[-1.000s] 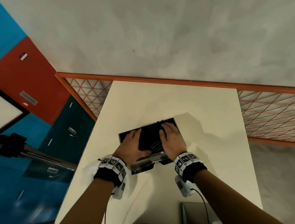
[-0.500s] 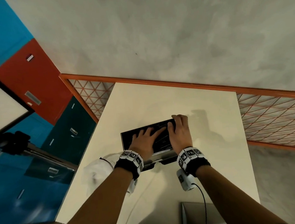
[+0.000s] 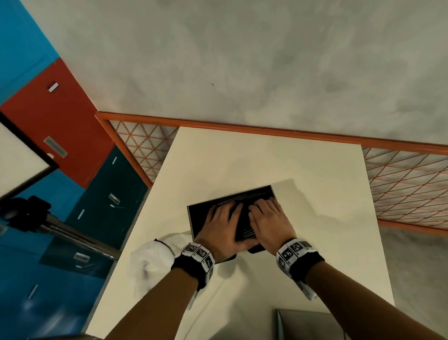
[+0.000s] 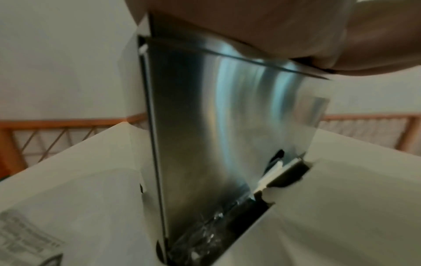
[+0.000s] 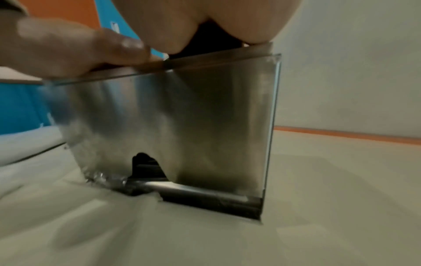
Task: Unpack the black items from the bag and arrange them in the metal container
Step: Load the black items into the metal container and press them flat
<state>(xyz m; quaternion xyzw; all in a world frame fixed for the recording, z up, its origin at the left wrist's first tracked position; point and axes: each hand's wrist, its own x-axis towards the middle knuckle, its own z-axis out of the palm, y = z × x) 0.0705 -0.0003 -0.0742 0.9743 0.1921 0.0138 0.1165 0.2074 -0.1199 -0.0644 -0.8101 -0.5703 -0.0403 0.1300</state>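
left hand [image 3: 220,229]: flat, fingers spread, pressing black items [image 3: 231,200] | right hand [image 3: 269,220]: flat beside it, fingers straight, pressing too | metal container [image 5: 177,117]: mid-desk [image 3: 244,162], black items inside | vs 0.5 s ago: right hand pulled back level with left
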